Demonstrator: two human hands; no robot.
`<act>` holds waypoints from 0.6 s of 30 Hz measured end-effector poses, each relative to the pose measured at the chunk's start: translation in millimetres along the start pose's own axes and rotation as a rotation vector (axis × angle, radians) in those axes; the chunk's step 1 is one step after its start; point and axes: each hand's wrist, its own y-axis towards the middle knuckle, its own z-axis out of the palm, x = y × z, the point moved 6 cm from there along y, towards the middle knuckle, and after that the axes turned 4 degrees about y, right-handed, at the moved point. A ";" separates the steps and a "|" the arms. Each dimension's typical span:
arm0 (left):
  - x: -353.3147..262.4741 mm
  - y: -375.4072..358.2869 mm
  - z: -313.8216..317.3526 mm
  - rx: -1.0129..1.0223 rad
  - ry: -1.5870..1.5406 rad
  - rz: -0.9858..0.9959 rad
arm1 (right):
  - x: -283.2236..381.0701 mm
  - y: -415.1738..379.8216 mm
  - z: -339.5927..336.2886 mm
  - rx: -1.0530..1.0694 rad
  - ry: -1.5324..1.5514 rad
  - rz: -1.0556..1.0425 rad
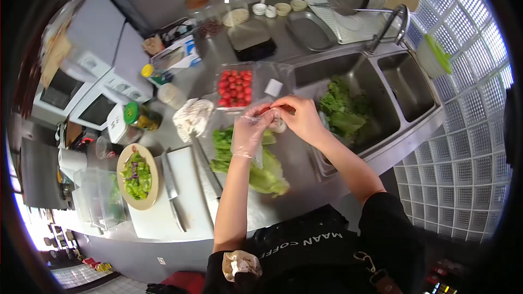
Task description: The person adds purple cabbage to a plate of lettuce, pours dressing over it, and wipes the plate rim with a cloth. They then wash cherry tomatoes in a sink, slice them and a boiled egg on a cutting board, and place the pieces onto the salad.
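My left hand [249,132], in a clear plastic glove, meets my bare right hand [299,117] above the counter. Both sets of fingers are closed around a small red cherry tomato [265,109], mostly hidden by them. Just beyond stands a clear plastic box of cherry tomatoes [235,88], its clear lid folded back to the right. Beneath my left hand lies a head of leafy lettuce [267,178]. A small whitish round item [279,126], partly covered, shows under my right hand.
Left of my arms are a white cutting board [188,185] with a knife [170,182], a salad plate [153,188] and a crumpled cloth [193,117]. A larger blade [206,166] lies beside the lettuce. At right, the sink [389,130] holds leafy greens [346,111].
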 end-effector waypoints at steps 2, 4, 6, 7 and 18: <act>22.0 5.6 33.4 0.007 -0.077 -0.066 | -30.6 -9.2 -30.7 -0.015 0.127 0.223; 46.9 8.1 61.2 -0.008 -0.345 -0.135 | -63.2 -21.3 -49.1 -0.033 0.412 0.352; 65.1 4.9 70.1 -0.101 -0.491 -0.206 | -90.5 -39.0 -66.1 -0.092 0.814 0.566; 71.9 4.1 70.3 -0.171 -0.637 -0.271 | -102.4 -45.6 -78.9 -0.126 0.933 0.648; 40.1 -23.1 -23.1 -0.505 -0.543 -0.245 | -65.5 101.0 41.0 0.381 -0.018 -0.173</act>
